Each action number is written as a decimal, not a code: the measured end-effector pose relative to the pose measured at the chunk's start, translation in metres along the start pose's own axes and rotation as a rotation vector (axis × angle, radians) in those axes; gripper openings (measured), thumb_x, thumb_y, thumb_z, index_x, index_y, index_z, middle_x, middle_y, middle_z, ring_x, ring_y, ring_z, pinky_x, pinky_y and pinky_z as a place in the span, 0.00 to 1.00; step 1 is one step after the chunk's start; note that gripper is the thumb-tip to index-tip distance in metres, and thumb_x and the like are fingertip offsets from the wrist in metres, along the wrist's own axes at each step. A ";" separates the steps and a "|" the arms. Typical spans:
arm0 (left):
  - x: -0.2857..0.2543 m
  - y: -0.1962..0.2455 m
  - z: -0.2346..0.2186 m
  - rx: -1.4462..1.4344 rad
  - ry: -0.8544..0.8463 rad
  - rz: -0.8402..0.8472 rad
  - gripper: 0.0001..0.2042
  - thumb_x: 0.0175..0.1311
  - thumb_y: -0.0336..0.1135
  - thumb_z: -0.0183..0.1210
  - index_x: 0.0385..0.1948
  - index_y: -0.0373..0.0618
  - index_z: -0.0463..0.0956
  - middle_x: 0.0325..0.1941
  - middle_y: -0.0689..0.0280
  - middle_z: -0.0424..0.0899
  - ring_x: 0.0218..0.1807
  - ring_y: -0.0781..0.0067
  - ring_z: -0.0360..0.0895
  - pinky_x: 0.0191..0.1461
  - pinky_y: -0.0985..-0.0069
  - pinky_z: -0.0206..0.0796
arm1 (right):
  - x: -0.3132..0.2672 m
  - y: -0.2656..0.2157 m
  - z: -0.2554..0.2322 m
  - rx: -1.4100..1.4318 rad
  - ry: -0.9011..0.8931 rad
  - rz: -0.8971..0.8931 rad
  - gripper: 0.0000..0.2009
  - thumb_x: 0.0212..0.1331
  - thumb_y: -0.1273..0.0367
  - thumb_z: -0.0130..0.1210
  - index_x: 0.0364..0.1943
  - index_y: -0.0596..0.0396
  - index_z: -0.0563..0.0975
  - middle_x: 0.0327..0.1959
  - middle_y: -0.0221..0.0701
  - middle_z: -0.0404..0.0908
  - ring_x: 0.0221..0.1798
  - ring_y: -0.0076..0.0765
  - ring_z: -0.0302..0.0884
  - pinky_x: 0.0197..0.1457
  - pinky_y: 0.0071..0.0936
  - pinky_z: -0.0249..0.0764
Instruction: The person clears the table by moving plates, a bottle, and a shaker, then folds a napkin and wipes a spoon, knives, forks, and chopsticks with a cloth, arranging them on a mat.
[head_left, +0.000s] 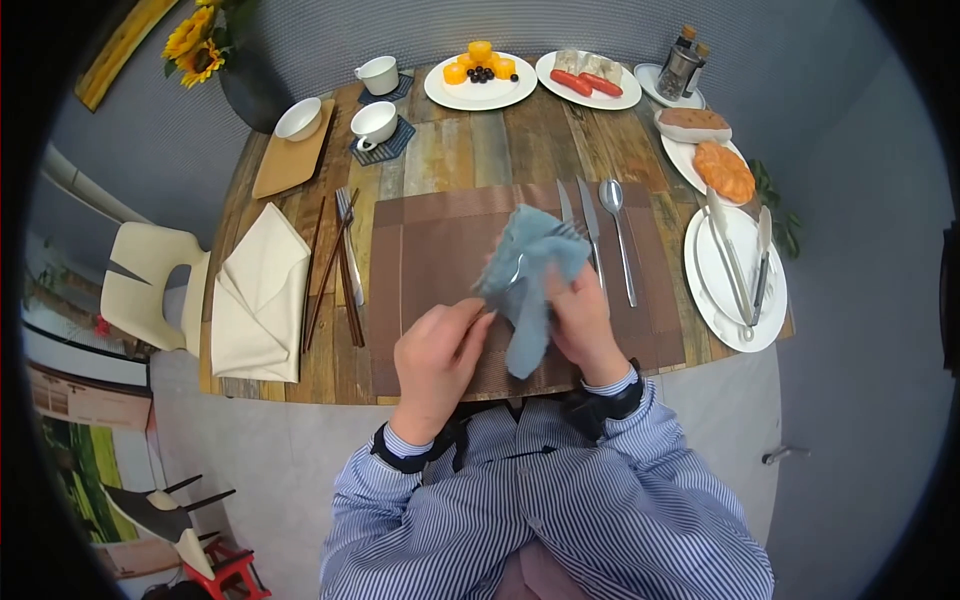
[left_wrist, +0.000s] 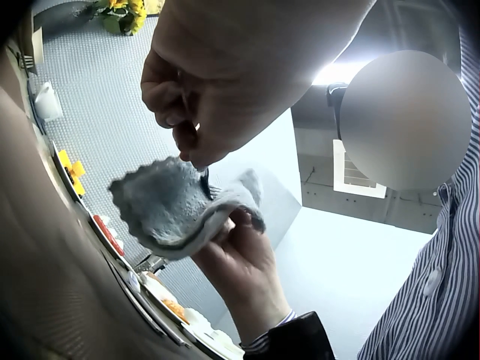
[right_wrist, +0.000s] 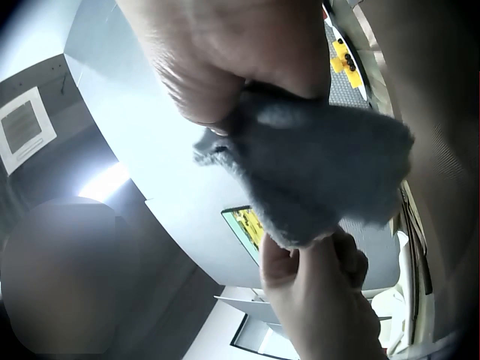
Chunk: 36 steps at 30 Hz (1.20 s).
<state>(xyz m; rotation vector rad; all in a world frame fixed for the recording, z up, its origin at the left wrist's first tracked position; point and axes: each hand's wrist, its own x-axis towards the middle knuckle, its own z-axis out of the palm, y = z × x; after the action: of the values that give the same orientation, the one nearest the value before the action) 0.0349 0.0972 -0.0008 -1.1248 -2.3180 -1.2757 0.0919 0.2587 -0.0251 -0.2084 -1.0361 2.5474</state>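
Observation:
In the head view my left hand (head_left: 438,350) pinches the handle end of a fork over the brown placemat (head_left: 420,240). My right hand (head_left: 583,318) grips a blue-grey cloth (head_left: 530,345) folded about the fork's upper part. The tines of the fork (head_left: 571,231) stick out at the cloth's upper right. From the left wrist, the scalloped edge of the cloth (left_wrist: 161,206) shows, with the fork (left_wrist: 213,190) against it and much of its handle hidden by my fingers. The right wrist view has the cloth (right_wrist: 322,161) hanging from my right fingers, covering the fork.
Two knives (head_left: 590,215) and a spoon (head_left: 617,235) lie right of the cloth. Chopsticks (head_left: 318,290) and a folded napkin (head_left: 262,300) are at left. Plates of food (head_left: 480,95), cups (head_left: 375,122) and a plate with tongs (head_left: 700,300) line the table's far and right edges.

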 end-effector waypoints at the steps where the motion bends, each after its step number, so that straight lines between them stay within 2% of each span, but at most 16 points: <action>1: -0.001 0.000 0.001 -0.003 -0.004 0.003 0.06 0.54 0.30 0.63 0.33 0.43 0.78 0.22 0.63 0.74 0.23 0.66 0.73 0.26 0.74 0.64 | 0.001 0.000 0.009 -0.170 0.006 -0.084 0.16 0.66 0.69 0.49 0.54 0.62 0.68 0.50 0.34 0.76 0.49 0.27 0.75 0.52 0.26 0.73; 2: -0.003 0.000 0.002 -0.021 -0.043 0.024 0.07 0.54 0.27 0.62 0.35 0.42 0.77 0.23 0.62 0.75 0.24 0.67 0.73 0.27 0.75 0.64 | 0.002 -0.001 0.013 -0.341 0.012 -0.168 0.16 0.64 0.70 0.52 0.52 0.62 0.70 0.48 0.33 0.77 0.47 0.24 0.76 0.50 0.23 0.73; 3: -0.004 0.000 0.003 -0.037 -0.082 0.043 0.08 0.55 0.24 0.61 0.37 0.40 0.77 0.24 0.62 0.76 0.24 0.68 0.73 0.29 0.75 0.65 | 0.005 0.001 0.012 -0.349 0.067 -0.179 0.15 0.61 0.70 0.56 0.50 0.62 0.72 0.42 0.32 0.80 0.43 0.23 0.77 0.47 0.21 0.73; 7: -0.006 0.000 0.001 -0.241 -0.144 -0.022 0.05 0.59 0.26 0.57 0.37 0.39 0.75 0.24 0.62 0.76 0.24 0.69 0.74 0.29 0.76 0.64 | 0.006 -0.005 0.004 -0.394 0.078 -0.187 0.14 0.63 0.70 0.53 0.49 0.63 0.71 0.38 0.32 0.80 0.35 0.25 0.79 0.40 0.19 0.76; 9: -0.009 -0.006 -0.007 -0.475 -0.564 -0.370 0.08 0.62 0.33 0.56 0.39 0.39 0.74 0.29 0.57 0.78 0.29 0.57 0.77 0.33 0.72 0.68 | 0.011 -0.005 -0.003 -0.432 0.165 -0.238 0.11 0.63 0.71 0.53 0.45 0.63 0.74 0.33 0.29 0.81 0.30 0.22 0.78 0.35 0.17 0.74; 12: -0.011 -0.007 -0.010 -0.456 -0.651 -0.287 0.09 0.65 0.35 0.53 0.39 0.39 0.73 0.30 0.55 0.78 0.31 0.55 0.77 0.34 0.71 0.68 | 0.008 -0.009 0.004 -0.477 0.204 -0.366 0.09 0.60 0.73 0.57 0.41 0.64 0.78 0.35 0.29 0.82 0.35 0.19 0.77 0.39 0.17 0.73; 16: -0.010 -0.006 -0.016 -0.407 -0.591 -0.189 0.09 0.65 0.35 0.53 0.39 0.39 0.72 0.30 0.54 0.77 0.31 0.54 0.77 0.35 0.69 0.67 | 0.010 -0.018 0.005 -0.532 0.208 -0.437 0.08 0.59 0.72 0.58 0.38 0.64 0.80 0.32 0.28 0.82 0.33 0.18 0.77 0.38 0.16 0.72; 18: -0.009 -0.005 -0.020 -0.366 -0.548 -0.138 0.08 0.66 0.34 0.52 0.35 0.39 0.72 0.26 0.58 0.73 0.27 0.59 0.73 0.31 0.72 0.65 | 0.010 -0.022 0.002 -0.614 0.248 -0.484 0.09 0.58 0.71 0.59 0.38 0.64 0.80 0.31 0.27 0.82 0.32 0.16 0.76 0.36 0.15 0.72; 22: -0.005 -0.004 -0.027 -0.321 -0.601 -0.138 0.07 0.65 0.34 0.52 0.35 0.39 0.72 0.26 0.57 0.73 0.27 0.58 0.73 0.31 0.71 0.65 | 0.009 -0.030 0.004 -0.732 0.232 -0.624 0.09 0.60 0.69 0.58 0.37 0.63 0.80 0.30 0.25 0.81 0.31 0.15 0.74 0.35 0.14 0.70; 25: -0.004 -0.002 -0.029 -0.339 -0.593 -0.112 0.07 0.65 0.33 0.52 0.34 0.39 0.72 0.26 0.57 0.72 0.26 0.57 0.73 0.31 0.71 0.65 | 0.008 -0.023 -0.009 -0.706 0.295 -0.684 0.11 0.62 0.66 0.56 0.40 0.62 0.78 0.31 0.24 0.79 0.31 0.15 0.73 0.35 0.13 0.69; 28: -0.004 -0.001 -0.029 -0.357 -0.610 -0.093 0.06 0.65 0.32 0.52 0.34 0.38 0.72 0.26 0.57 0.72 0.26 0.57 0.73 0.30 0.72 0.65 | 0.006 -0.012 -0.024 -0.489 0.256 -0.798 0.14 0.65 0.62 0.52 0.43 0.60 0.73 0.33 0.24 0.76 0.32 0.17 0.71 0.36 0.15 0.68; 30: -0.004 0.000 -0.028 -0.394 -0.612 -0.086 0.06 0.65 0.32 0.52 0.34 0.38 0.72 0.25 0.57 0.72 0.25 0.57 0.73 0.30 0.72 0.64 | 0.007 -0.008 -0.031 -0.787 0.226 -0.824 0.16 0.65 0.55 0.49 0.40 0.55 0.69 0.35 0.26 0.70 0.37 0.18 0.67 0.39 0.18 0.66; 31: -0.004 0.000 -0.027 -0.396 -0.610 -0.087 0.06 0.65 0.32 0.52 0.34 0.38 0.72 0.25 0.57 0.72 0.25 0.57 0.73 0.30 0.72 0.64 | 0.008 -0.005 -0.032 -0.789 0.225 -0.823 0.16 0.65 0.55 0.49 0.40 0.55 0.69 0.35 0.26 0.70 0.37 0.18 0.67 0.39 0.18 0.66; 33: -0.004 -0.001 -0.024 -0.405 -0.591 -0.082 0.07 0.66 0.32 0.51 0.34 0.38 0.72 0.25 0.57 0.72 0.25 0.57 0.73 0.30 0.72 0.64 | 0.011 0.005 -0.028 -0.719 0.433 -0.789 0.18 0.66 0.53 0.48 0.37 0.56 0.69 0.33 0.28 0.70 0.32 0.21 0.69 0.34 0.20 0.67; 34: -0.005 -0.001 -0.021 -0.405 -0.588 -0.084 0.07 0.66 0.32 0.51 0.34 0.38 0.72 0.25 0.57 0.72 0.25 0.57 0.73 0.30 0.72 0.64 | 0.010 0.008 -0.025 -0.719 0.430 -0.789 0.18 0.66 0.53 0.48 0.37 0.56 0.69 0.33 0.28 0.70 0.32 0.21 0.69 0.34 0.20 0.67; 36: -0.007 0.001 -0.015 -0.459 -0.578 -0.099 0.07 0.67 0.32 0.50 0.35 0.38 0.71 0.25 0.57 0.72 0.25 0.58 0.73 0.29 0.72 0.64 | 0.007 0.012 -0.019 -0.379 0.310 -0.500 0.18 0.67 0.54 0.46 0.38 0.57 0.68 0.30 0.30 0.71 0.26 0.25 0.69 0.29 0.22 0.68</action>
<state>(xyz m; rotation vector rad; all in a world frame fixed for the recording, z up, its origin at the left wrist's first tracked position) 0.0379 0.0817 0.0046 -1.7368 -2.5598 -1.7707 0.0874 0.2651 -0.0470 -0.3778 -1.2499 1.7993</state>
